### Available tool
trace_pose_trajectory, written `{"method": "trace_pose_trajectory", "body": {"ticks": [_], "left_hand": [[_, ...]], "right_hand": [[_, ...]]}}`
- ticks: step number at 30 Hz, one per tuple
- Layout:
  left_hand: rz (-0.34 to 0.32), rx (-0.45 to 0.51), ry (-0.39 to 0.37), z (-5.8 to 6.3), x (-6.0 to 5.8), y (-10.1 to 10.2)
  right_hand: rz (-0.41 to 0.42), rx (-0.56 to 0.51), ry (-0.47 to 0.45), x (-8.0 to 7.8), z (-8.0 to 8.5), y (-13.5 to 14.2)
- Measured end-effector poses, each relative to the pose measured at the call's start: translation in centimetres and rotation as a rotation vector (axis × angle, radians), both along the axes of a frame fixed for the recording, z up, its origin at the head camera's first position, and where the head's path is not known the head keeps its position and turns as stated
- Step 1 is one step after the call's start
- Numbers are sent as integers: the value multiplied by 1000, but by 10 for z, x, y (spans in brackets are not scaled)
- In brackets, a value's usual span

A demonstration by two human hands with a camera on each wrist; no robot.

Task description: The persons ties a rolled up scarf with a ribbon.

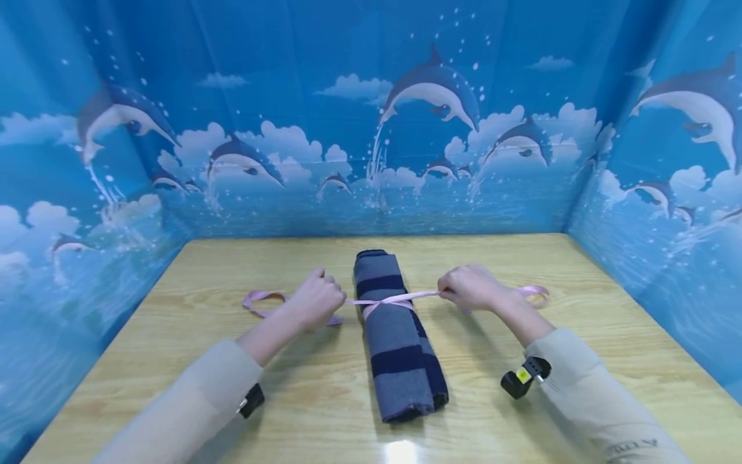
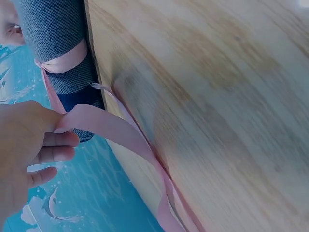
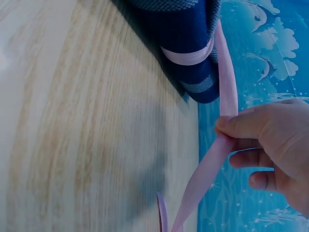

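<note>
A rolled cloth [image 1: 397,348] with grey and dark navy stripes lies lengthwise on the table. Round its middle runs a pink ribbon [image 1: 400,298], crossed over itself on top. On the left of the roll, my left hand [image 1: 315,299] pinches one end of the ribbon between thumb and forefinger, the other fingers loosely bent. My right hand [image 1: 472,287] pinches the opposite end on the right side. Between the two hands the ribbon stretches nearly straight across the roll. In the right wrist view, the ribbon's tail [image 3: 200,181] hangs below the thumb.
The wooden table [image 1: 191,309] is bordered by a blue curtain [image 1: 301,77] printed with dolphins at the back and both sides. Loose ribbon lengths lie on the tabletop beyond each hand, one a loop [image 1: 250,300] at left. Each wrist carries a small black camera [image 1: 517,383].
</note>
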State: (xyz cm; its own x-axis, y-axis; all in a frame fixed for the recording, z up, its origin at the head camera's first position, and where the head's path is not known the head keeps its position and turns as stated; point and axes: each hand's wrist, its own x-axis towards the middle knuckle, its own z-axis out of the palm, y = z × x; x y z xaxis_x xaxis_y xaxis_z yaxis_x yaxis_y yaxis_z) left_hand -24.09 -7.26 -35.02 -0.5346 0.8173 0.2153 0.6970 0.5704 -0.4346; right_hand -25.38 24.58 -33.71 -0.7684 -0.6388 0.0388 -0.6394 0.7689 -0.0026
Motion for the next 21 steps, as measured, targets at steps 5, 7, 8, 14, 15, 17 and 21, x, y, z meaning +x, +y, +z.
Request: {"method": "trace_pose_trajectory", "body": {"ticks": [5,7,8,14,15,17,21], "left_hand": [[28,7,-1,-5,-2,0],[26,8,16,-7,-3,1],[23,7,24,-8,-3,1],[29,-15,18,-11,-2,4],[37,-17,11,-11,-2,5],[55,-12,-6,-12,-2,5],[94,8,-65,-12,-3,6]], "right_hand": [[-22,9,-8,-1,-4,-4],[-19,3,11,-1,-7,-4],[-15,0,21,-1,-8,-5],[13,-7,40,1,-16,-7],[8,-7,36,1,-17,-8],[-2,-9,28,3,-18,-8],[-44,-37,-7,5,-16,-7]]}}
